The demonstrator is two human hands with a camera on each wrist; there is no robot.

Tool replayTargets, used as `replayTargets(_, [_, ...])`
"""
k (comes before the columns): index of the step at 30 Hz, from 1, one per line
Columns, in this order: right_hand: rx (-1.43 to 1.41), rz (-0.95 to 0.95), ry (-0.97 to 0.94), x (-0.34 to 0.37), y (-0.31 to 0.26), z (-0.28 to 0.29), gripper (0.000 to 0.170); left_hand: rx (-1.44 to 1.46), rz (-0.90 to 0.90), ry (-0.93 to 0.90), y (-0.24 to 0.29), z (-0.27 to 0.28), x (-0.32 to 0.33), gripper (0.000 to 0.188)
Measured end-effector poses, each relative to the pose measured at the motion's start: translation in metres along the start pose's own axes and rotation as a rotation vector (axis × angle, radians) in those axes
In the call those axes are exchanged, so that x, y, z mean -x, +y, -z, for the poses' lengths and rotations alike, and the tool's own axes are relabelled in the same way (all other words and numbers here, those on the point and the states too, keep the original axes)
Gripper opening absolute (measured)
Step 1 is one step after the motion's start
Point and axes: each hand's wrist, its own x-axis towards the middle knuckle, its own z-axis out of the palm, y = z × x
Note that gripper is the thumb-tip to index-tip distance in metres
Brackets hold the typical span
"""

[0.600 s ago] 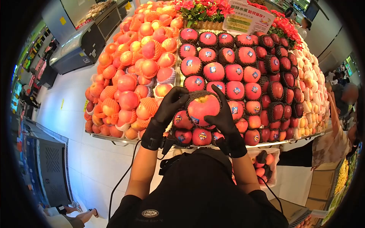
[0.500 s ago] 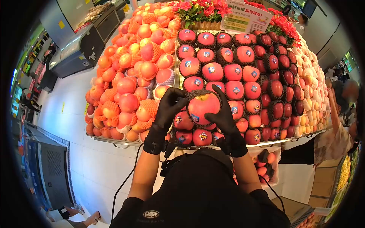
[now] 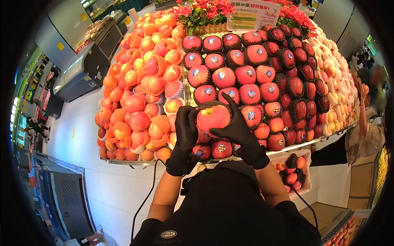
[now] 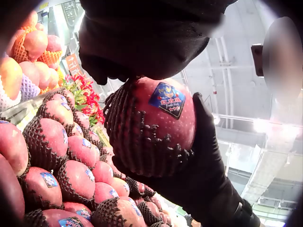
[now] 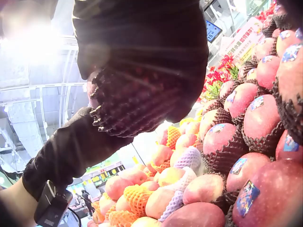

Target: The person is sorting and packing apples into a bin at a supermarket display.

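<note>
In the head view a large red apple [image 3: 213, 118] is held over the near rows of the display, pale stem end toward me. My right hand [image 3: 237, 130], black-gloved, grips it from the right, thumb across the near side and forefinger stretched past the far side. At its left edge, my gloved left hand [image 3: 186, 129] has curled fingers pinching the black foam net [image 3: 204, 105]. The left wrist view shows the net around the apple's lower and left sides, with a blue sticker [image 4: 169, 100] facing out. In the right wrist view the glove hides most of the apple.
Netted, stickered red apples [image 3: 250, 93] stand in rows beneath and beyond my hands. To the left are loose orange-red apples [image 3: 135, 103]; darker apples [image 3: 296, 87] lie right. A sign [image 3: 253, 15] and red flowers stand behind. Below the display edge is a fruit bin [image 3: 301, 184].
My left hand's fingers have drawn in tighter against the netted apple, and the wrist has turned more upright. The right hand keeps its grip. The head view has shifted, moving the display slightly left.
</note>
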Motion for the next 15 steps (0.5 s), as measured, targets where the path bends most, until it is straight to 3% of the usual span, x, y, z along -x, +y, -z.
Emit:
replayTargets(3, [0.033,0.025,0.027,0.0,0.001,0.0,0.112,0.04,0.028,-0.045,-0.006,-0.002,0.01,0.005])
replayTargets(6, [0.081,0.052,0.039,0.0,0.002,0.002,0.113,0.002,-0.156,-0.043,-0.011,0.0,0.016,0.011])
replayTargets(10, [0.183,0.126,0.025,0.0,0.003,0.007,0.114,0.045,-0.031,-0.23,-0.006,0.015,0.006,0.005])
replayTargets(11, [0.216,0.137,0.016,0.0,0.003,0.008,0.114,0.11,0.089,-0.255,-0.002,0.017,0.002,0.014])
replayTargets(14, [0.197,0.137,-0.015,0.0,-0.006,0.003,0.109,0.079,0.016,-0.204,0.015,0.007,-0.012,0.037])
replayTargets(15, [0.191,0.137,-0.028,0.001,-0.01,0.002,0.107,0.067,0.038,-0.253,0.017,0.007,-0.016,0.033])
